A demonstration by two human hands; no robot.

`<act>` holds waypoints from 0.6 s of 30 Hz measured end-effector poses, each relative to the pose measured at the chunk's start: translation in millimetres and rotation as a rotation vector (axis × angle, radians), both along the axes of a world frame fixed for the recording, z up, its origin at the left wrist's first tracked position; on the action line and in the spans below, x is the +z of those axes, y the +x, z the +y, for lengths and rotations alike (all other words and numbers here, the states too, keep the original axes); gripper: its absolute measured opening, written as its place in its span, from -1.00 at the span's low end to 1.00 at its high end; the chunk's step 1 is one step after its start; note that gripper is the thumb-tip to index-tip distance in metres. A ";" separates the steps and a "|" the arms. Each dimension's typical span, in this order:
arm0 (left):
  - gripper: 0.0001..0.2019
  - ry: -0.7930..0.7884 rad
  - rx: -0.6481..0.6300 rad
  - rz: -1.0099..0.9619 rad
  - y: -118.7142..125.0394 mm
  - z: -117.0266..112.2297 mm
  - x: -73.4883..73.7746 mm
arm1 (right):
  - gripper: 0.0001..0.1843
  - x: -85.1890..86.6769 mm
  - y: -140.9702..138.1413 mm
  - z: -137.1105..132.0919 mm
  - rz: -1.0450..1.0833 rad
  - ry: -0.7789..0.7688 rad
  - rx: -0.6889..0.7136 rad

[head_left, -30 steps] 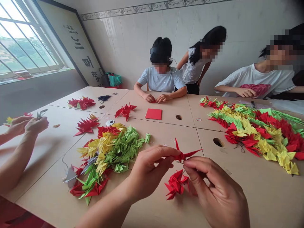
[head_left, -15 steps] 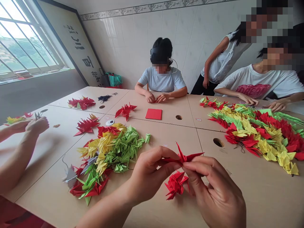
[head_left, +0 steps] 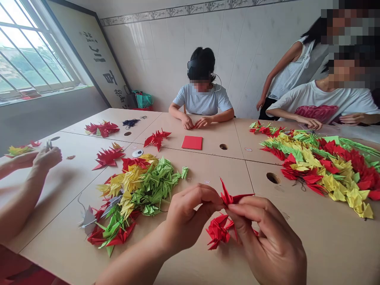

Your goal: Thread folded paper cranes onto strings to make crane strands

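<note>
A red paper crane [head_left: 230, 197] is held up over the table between my two hands. The thumb and fingers of my left hand [head_left: 190, 215] pinch its left side. My right hand [head_left: 268, 233] grips it from the right, with a long point sticking out above the fingers. One narrow point of the crane stands upright between the hands. Under them on the table lies a cluster of folded red cranes [head_left: 219, 231], partly hidden by my right hand. Left of my left hand is a heap of green, yellow and red cranes [head_left: 154, 186].
Strings of colourful cranes [head_left: 329, 162] cover the right side of the table. A red paper stack [head_left: 192, 143] lies before a person [head_left: 202, 99] across from me. Another person's hands [head_left: 47, 158] work at the left. The table has round holes [head_left: 273, 178].
My left fingers have shifted slightly on the crane, and its left part no longer shows beyond them. At the right, the standing person has moved rightward and the seated person's hands have moved.
</note>
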State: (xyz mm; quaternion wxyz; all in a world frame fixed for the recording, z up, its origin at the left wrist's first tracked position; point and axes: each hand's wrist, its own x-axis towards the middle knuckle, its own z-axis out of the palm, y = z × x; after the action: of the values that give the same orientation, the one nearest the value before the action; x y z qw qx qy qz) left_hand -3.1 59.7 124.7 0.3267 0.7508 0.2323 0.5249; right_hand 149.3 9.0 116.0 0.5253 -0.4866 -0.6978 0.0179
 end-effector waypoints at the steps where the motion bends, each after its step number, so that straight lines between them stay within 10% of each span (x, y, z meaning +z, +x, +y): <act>1: -0.92 0.004 0.003 0.005 0.4 0.1 0.5 | -0.83 0.2 0.0 -0.3 0.003 0.002 0.001; 11: -0.93 -0.114 -0.081 -0.056 -6.0 2.8 2.7 | -0.86 5.9 7.5 -6.9 0.621 -0.181 0.008; 14: -0.92 -0.114 -0.137 -0.074 -7.1 2.8 2.7 | -0.78 -1.2 19.4 4.9 0.787 -0.430 0.012; 18: -0.91 -0.127 -0.181 -0.070 -7.5 1.4 2.9 | -0.69 -8.2 25.9 22.4 0.993 -0.874 0.378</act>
State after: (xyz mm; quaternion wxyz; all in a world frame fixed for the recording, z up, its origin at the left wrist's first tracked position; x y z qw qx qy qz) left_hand -10.6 61.2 127.5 0.4277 0.7276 0.1847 0.5035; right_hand 175.1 31.4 107.7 0.5264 -0.4580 -0.3759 0.6098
